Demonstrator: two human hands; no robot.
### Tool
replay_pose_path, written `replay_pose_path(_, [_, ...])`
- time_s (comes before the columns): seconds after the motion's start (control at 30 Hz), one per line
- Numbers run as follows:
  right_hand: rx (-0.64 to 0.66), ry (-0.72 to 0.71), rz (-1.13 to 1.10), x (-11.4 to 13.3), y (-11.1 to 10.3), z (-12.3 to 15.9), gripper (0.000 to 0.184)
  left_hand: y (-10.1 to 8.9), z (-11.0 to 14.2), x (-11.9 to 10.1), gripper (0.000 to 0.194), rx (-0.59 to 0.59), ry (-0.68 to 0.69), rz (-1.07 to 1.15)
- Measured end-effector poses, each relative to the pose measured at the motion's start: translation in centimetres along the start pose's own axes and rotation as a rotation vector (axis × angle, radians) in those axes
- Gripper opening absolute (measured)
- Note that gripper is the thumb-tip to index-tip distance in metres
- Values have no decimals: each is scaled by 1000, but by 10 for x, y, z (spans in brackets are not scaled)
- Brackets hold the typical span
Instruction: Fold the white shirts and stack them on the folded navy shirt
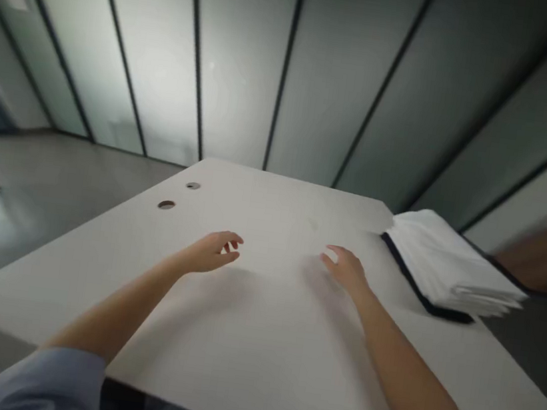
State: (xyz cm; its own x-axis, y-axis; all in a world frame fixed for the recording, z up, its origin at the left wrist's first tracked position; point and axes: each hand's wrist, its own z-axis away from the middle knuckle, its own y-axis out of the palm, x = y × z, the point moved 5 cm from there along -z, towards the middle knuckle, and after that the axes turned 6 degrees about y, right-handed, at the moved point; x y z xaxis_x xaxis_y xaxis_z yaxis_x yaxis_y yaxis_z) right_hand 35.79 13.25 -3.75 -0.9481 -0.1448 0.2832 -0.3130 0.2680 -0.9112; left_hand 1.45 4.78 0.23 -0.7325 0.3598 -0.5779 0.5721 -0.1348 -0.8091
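Note:
Both my hands hover low over a white table (256, 337). My left hand (213, 252) is near the table's middle, its fingers loosely curled and apart, holding nothing. My right hand (346, 268) is a short way to the right of it, fingers relaxed and slightly bent, also holding nothing. A stack of white folded cloths (450, 262) lies on a dark-edged tray or board at the table's right edge, a little beyond my right hand. The image is slightly blurred.
Two round cable holes (166, 205) sit near the table's far left edge. Frosted glass wall panels with dark frames (286, 65) stand behind the table. Grey floor (28, 186) lies to the left. A brown blurred shape (543, 257) is at the far right.

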Motion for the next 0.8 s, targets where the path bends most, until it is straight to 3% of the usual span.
replay_pose_path(0.1, [-164, -23, -20, -19, -43, 7, 37, 52, -50, 0, 37, 80, 153, -154])
replay_pose_path(0.2, [-367, 30, -11, -71, -90, 16, 34, 90, -79, -4, 32, 94, 278, -276])
replay_pose_path(0.33, [-629, 325, 78, -160, -136, 33, 35, 110, -103, -10, 29, -2, 279, -324])
replay_pose_path(0.43, [-555, 429, 227, -198, -142, 42, 45, 111, -108, -8, 30, -70, 266, -307])
replay_pose_path(0.53, [-405, 365, 339, -205, -137, 44, 47, 111, -105, -5, 30, -73, 305, -290])
replay_pose_path(0.6, [-392, 361, 341, -203, -140, 42, 41, 111, -102, -5, 29, -72, 318, -281])
replay_pose_path(0.7, [-453, 447, 311, -197, -155, 31, 39, 109, -100, -7, 29, -80, 305, -260])
replay_pose_path(0.8, [-590, 418, 285, -167, -163, 18, 39, 109, -101, -9, 28, -78, 297, -248])
